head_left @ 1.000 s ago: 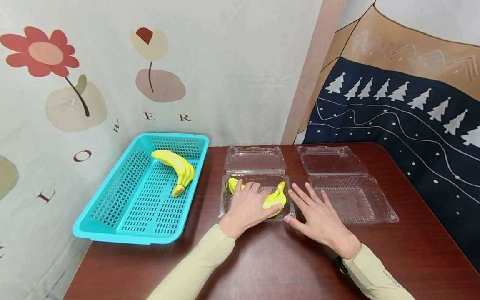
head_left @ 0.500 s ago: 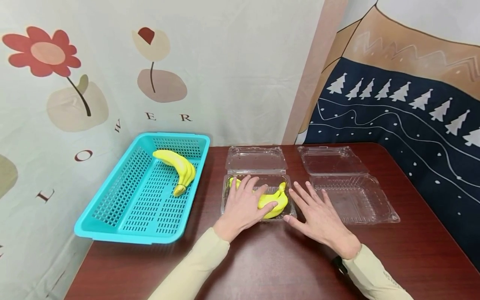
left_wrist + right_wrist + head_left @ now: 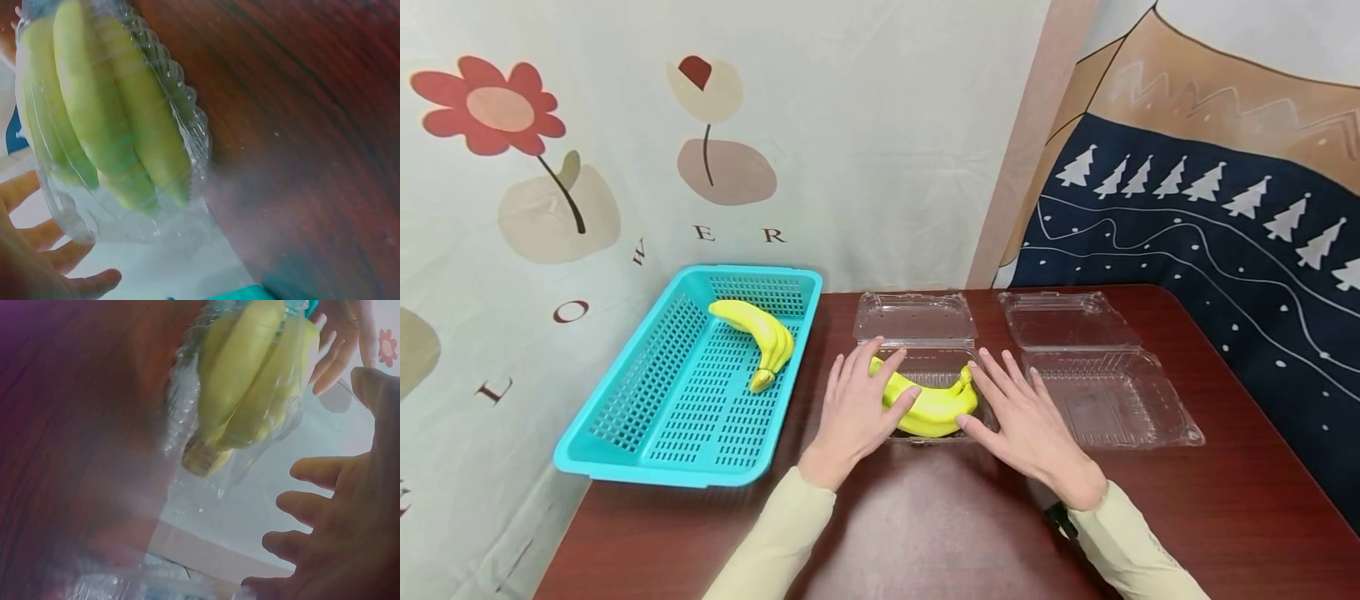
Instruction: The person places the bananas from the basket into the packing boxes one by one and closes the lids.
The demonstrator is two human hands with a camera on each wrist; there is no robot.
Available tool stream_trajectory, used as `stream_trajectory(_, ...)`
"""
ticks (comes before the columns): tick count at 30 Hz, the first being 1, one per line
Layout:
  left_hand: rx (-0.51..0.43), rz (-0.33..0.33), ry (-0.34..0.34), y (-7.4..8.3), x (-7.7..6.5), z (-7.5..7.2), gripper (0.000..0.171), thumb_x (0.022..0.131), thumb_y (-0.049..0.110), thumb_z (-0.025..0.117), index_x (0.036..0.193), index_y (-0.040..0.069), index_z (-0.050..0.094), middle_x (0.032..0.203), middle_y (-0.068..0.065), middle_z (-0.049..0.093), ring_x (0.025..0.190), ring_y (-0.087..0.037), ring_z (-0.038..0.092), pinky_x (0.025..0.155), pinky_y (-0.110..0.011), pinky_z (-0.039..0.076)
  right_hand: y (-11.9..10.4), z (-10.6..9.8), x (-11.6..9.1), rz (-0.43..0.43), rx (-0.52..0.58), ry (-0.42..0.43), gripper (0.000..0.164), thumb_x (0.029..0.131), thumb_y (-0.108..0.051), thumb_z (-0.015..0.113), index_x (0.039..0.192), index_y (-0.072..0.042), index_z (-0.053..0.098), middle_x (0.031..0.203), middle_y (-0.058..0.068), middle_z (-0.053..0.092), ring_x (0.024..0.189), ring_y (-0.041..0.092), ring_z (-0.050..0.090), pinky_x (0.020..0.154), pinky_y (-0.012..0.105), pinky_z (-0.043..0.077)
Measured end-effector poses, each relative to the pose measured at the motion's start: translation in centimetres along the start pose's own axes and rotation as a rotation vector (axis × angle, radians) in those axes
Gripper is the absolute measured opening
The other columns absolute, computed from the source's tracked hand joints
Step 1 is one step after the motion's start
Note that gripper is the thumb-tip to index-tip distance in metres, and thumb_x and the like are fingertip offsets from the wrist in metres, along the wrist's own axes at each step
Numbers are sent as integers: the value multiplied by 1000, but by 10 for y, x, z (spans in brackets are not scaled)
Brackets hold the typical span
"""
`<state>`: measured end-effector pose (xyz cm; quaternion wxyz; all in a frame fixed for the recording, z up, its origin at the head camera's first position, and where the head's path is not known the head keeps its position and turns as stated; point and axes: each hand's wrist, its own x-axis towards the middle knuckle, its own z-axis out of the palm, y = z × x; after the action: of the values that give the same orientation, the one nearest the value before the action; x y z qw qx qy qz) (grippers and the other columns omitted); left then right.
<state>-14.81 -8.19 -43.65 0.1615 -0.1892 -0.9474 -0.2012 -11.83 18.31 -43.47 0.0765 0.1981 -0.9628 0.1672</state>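
A bunch of yellow bananas lies in the base of a clear plastic clamshell box, stem end to the right. The box's lid is folded back toward the wall. At the box's left side is my left hand, fingers spread, with the thumb over the bananas. My right hand is at the right side, its fingers also spread and near the stem. In both wrist views the bananas show through the clear ribbed wall, and the fingers curl round nothing. Whether either hand touches the box is unclear.
To the left stands a turquoise basket with another bunch of bananas in it. A second clear clamshell box lies unfolded on the right of the brown table. Printed cloth hangs behind.
My left hand has drawn off the bananas to the left edge of the box, uncovering more of the bunch. The right hand has shifted slightly left. The bananas remain in the box.
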Motion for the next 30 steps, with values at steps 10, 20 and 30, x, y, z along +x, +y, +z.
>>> stream_trajectory(10, -165, -100, 102, -15, -5, -1, 66, 101, 55, 49, 153, 14, 52, 158, -15, 42, 142, -37, 43, 116, -60, 33, -14, -1, 15, 36, 162, 22, 81, 101, -62, 52, 164, -16, 33, 172, 3, 19, 158, 33, 15, 122, 64, 18)
stream_trajectory(20, -311, -235, 83, -24, -1, -4, 66, 104, 55, 49, 158, 15, 45, 164, -13, 35, 144, -38, 41, 111, -63, 38, -17, 1, 30, 114, 354, 43, 80, 103, -60, 50, 166, -18, 27, 173, 2, 17, 158, 30, 14, 121, 60, 24)
stream_trajectory(30, -430, -349, 50, -28, 8, -2, 68, 105, 57, 46, 160, 17, 42, 168, -8, 29, 148, -37, 37, 112, -65, 35, -9, 6, 45, 178, 497, 37, 78, 104, -60, 47, 166, -20, 24, 173, -1, 12, 157, 27, 21, 121, 59, 25)
